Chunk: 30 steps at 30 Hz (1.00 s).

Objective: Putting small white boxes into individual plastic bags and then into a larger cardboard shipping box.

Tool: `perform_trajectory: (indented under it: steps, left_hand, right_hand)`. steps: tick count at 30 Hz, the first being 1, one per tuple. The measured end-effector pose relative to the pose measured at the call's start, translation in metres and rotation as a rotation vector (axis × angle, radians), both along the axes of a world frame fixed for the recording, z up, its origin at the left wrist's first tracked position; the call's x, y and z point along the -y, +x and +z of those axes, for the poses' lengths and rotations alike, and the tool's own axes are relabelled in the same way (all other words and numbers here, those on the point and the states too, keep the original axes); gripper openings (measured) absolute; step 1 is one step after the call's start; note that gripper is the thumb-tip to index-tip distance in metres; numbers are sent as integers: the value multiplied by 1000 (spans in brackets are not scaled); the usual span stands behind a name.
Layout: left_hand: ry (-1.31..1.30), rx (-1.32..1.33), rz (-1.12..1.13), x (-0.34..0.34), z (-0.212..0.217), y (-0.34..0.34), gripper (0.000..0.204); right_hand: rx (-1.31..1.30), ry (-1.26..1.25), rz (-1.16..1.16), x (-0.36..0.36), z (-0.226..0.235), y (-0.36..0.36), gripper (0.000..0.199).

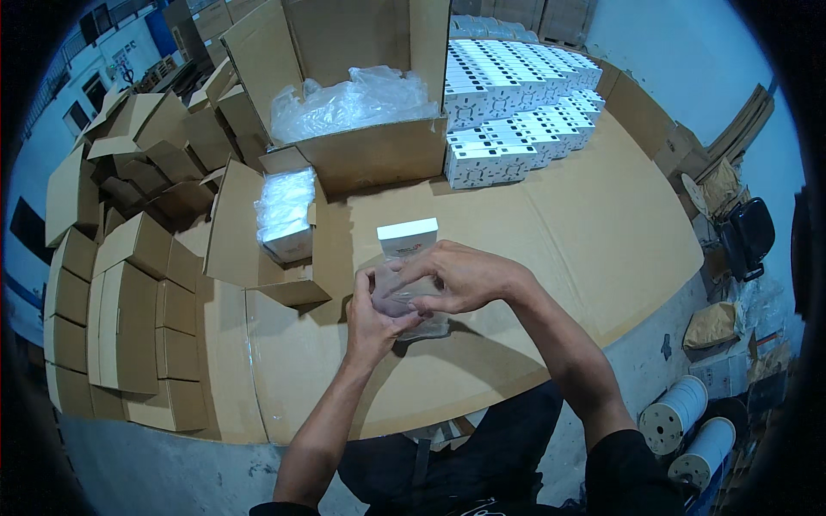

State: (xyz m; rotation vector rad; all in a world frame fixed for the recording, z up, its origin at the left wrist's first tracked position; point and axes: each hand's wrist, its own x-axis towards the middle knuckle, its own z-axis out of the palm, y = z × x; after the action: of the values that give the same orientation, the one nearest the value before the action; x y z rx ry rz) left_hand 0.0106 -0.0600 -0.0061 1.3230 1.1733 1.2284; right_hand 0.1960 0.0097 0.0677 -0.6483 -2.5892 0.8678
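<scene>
In front of my body, a small white box (408, 238) stands up past my fingers. Its lower part is hidden by my hands and by a clear plastic bag (436, 327) that shows below them. My left hand (375, 320) grips the bag from the near left, thumb and fingers curled round it. From the right, my right hand (469, 277) bends over the bag, its fingers pinching the plastic. How far the box sits inside the bag I cannot tell.
An open carton (297, 279) at the left holds several plastic-wrapped white boxes (286, 211). Behind it, a larger carton (379, 159) contains clear plastic bags (357, 101). Stacked white boxes (490, 163) fill the back right; brown cartons (129, 318) crowd the left edge.
</scene>
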Motion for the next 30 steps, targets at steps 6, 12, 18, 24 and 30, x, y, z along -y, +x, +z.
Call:
perform_trajectory:
  steps: [6,12,18,24,30]
  left_hand:
    - [37,-176,39,-5,-22,-7,73]
    - [12,-145,-36,-4,-12,-8,69]
    - [-45,-150,-182,-3,-12,-10,78]
    - [-76,12,-124,0,-15,-11,76]
    - [-97,25,-110,3,-7,-7,75]
  right_hand:
    - [64,-90,-70,3,6,0,41]
    - [56,-124,-153,1,4,0,24]
    - [-39,-73,-78,1,9,-1,25]
    - [109,83,-61,10,15,6,38]
    - [140,325,-108,14,14,13,44]
